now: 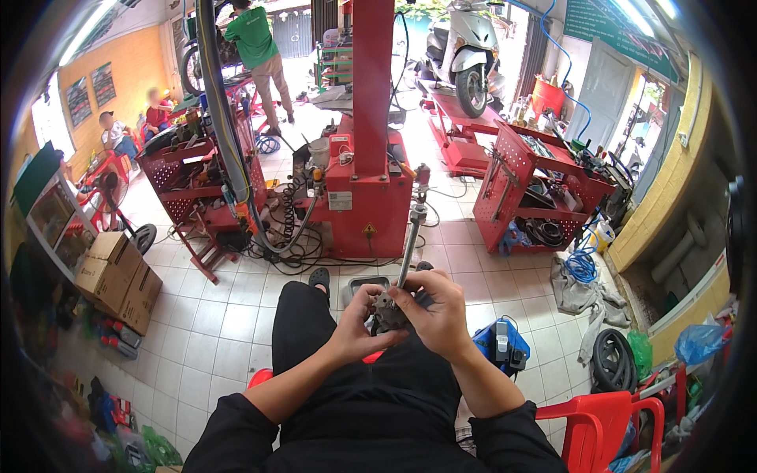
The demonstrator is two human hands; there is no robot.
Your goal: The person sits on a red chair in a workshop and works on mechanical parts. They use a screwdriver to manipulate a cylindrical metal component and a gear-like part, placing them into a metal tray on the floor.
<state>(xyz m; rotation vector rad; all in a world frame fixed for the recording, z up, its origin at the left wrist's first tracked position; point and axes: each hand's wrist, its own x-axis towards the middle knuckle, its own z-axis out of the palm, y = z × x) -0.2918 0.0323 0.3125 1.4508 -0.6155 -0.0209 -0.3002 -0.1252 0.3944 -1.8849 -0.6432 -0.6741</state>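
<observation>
In front of my lap, my left hand (356,329) is closed around a small grey metal part (389,313) with an uneven, cast-looking surface. My right hand (438,312) is closed on the lower end of a long metal tool (409,251), right beside that part. The tool stands up and away from me, with a thicker head at its far end; its exact kind cannot be made out. Whether its near end touches the part is hidden by my fingers. A grey tray (356,288) lies on the floor just beyond my hands.
Ahead stands a red machine with a pillar (373,102), cables on the floor around it. Red tool carts (505,185) flank it. A white scooter (465,59) sits on a lift. A person in green (254,39) stands far off. Near me are a blue bag (512,347) and red chair (595,418).
</observation>
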